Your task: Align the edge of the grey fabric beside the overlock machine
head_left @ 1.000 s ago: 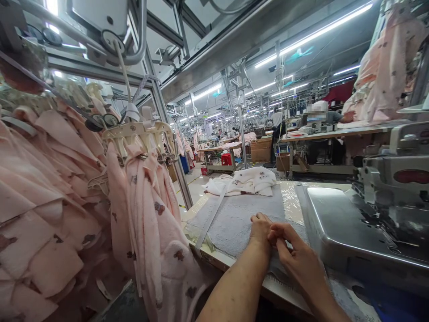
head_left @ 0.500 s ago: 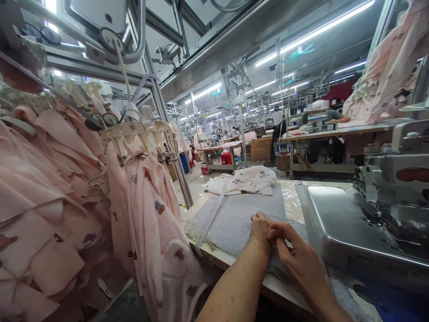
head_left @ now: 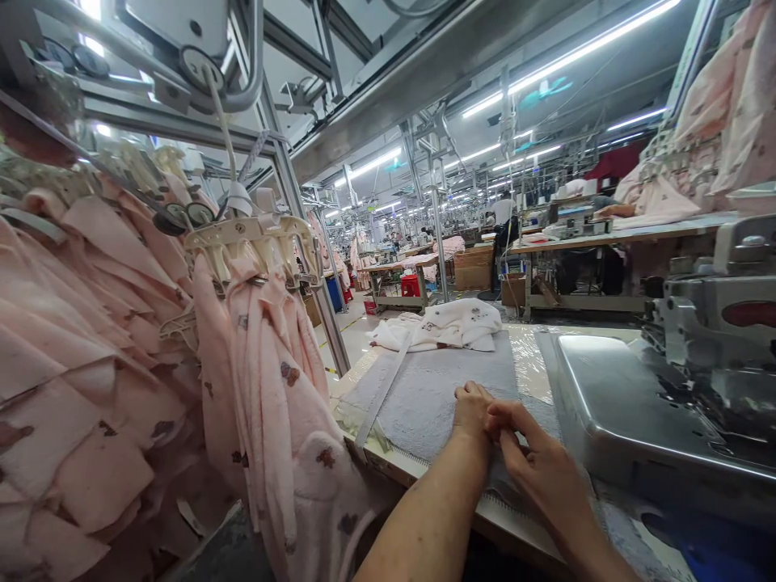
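Grey mat (head_left: 424,396) open ahead – sewing machine (head_left: 709,347) blocks right

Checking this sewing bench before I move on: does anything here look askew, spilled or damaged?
Nothing stands out. Both hands, left hand and right hand, rest together on the grey mat. A white strip lies slanted across the mat, and a loose white cloth pile sits at its far edge. No spill or damage shows.

Pink printed garments (head_left: 267,380) are hanging from a white clip hanger (head_left: 251,234) at left. A white folded pile (head_left: 445,325) is lying at the desk's (head_left: 525,364) far edge, while a sewing machine (head_left: 719,323) is sitting at right beside its steel plate (head_left: 606,396).
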`<action>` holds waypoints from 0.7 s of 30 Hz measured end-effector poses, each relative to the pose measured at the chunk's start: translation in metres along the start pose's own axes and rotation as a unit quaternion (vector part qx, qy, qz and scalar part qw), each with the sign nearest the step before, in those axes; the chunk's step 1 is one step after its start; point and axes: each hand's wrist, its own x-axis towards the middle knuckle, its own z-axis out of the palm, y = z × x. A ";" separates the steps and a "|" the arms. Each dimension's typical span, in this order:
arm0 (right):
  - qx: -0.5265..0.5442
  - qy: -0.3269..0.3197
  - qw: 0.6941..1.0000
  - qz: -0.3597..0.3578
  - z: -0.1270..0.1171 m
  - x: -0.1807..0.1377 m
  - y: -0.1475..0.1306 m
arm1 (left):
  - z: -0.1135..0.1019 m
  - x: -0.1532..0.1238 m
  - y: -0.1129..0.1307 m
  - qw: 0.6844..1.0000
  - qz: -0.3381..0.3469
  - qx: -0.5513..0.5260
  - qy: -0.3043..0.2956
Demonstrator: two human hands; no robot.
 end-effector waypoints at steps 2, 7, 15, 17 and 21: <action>-0.012 0.009 1.000 -0.016 0.000 -0.001 0.002 | 0.000 -0.001 0.001 1.000 0.001 0.004 0.005; -0.061 0.025 0.993 -0.101 0.002 0.001 0.001 | 0.004 -0.003 0.002 1.000 -0.001 0.018 0.023; -0.087 0.071 0.983 -0.142 0.002 0.006 -0.014 | 0.011 0.002 0.001 0.999 0.003 0.008 0.031; -0.085 0.067 0.984 -0.143 0.003 0.005 -0.011 | 0.010 0.001 0.001 0.999 0.001 0.009 0.034; -0.105 0.069 0.978 -0.166 0.005 0.003 -0.006 | 0.012 0.002 0.001 0.999 -0.001 0.012 0.039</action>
